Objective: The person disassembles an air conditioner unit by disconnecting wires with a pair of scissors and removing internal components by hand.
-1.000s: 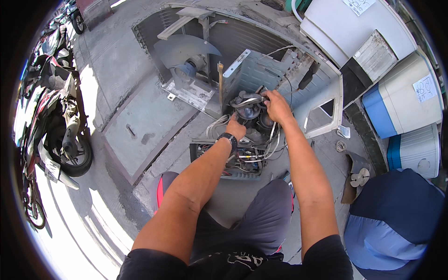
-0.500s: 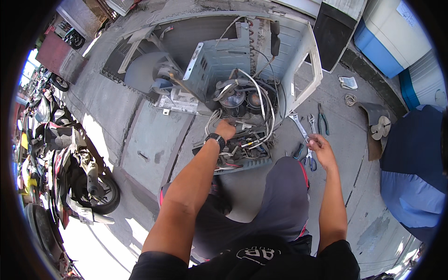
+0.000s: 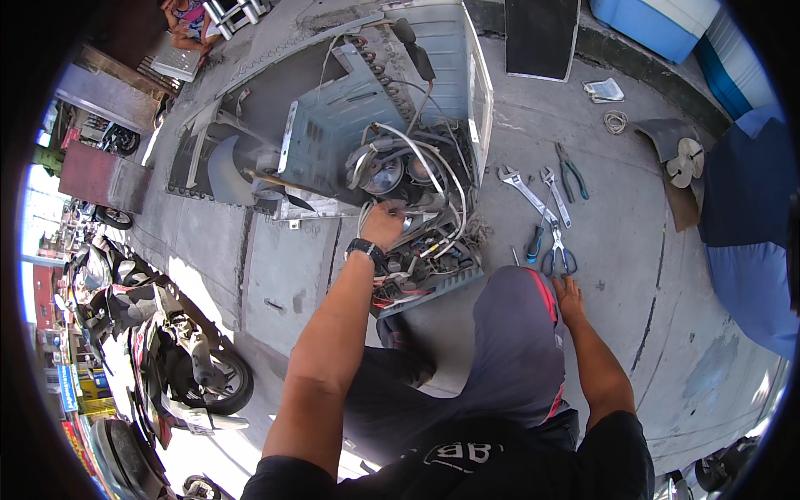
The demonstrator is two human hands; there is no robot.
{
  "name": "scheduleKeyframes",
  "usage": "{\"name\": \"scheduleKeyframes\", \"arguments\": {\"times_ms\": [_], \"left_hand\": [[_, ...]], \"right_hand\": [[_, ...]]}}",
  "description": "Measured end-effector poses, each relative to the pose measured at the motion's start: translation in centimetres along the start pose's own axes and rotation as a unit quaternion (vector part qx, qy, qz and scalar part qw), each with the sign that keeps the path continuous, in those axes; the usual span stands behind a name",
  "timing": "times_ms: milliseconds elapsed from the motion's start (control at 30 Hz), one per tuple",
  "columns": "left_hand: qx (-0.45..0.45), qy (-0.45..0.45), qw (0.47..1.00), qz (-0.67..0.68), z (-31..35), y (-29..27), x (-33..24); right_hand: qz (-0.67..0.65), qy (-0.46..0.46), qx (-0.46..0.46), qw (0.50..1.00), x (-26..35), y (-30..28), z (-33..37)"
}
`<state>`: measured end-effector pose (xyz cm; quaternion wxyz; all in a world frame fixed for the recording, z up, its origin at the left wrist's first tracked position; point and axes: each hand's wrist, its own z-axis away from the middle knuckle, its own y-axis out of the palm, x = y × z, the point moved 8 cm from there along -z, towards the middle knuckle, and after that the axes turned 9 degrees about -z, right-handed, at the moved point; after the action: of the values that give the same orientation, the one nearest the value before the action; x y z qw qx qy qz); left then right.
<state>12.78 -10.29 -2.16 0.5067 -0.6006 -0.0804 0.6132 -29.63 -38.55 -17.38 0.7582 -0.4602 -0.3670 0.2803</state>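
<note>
Left hand (image 3: 383,225) over wires (image 3: 429,250), 11 o'clock, grip cannot be told; right hand (image 3: 572,300), 4 o'clock, unclenched just beside scissors (image 3: 557,243), 3 o'clock; apparent step, tool pickup; next move calls for closing grip.

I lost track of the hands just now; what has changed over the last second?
The right hand has left the compressor and come back and rightward, down beside the scissors; contact is unclear. The left hand stays at the opened unit. Wrenches and pliers lie as half a second ago.
</note>
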Motion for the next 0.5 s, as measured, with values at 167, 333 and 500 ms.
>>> {"name": "scheduleKeyframes", "arguments": {"times_ms": [167, 333, 500], "left_hand": [[-0.063, -0.119, 0.954, 0.269, -0.2, -6.4, 0.7], [-0.146, -0.102, 0.892, 0.415, -0.8, -10.5, -1.5], [-0.286, 0.066, 0.953, 0.075, -0.9, -14.0, -3.7]], "right_hand": [[0.017, 0.002, 0.093, 0.996, 2.2, -0.4, -0.8], [-0.033, 0.046, 0.182, 0.982, -1.7, 1.0, -1.8], [-0.064, 0.050, 0.218, 0.973, -0.8, 1.6, -2.9]]}}
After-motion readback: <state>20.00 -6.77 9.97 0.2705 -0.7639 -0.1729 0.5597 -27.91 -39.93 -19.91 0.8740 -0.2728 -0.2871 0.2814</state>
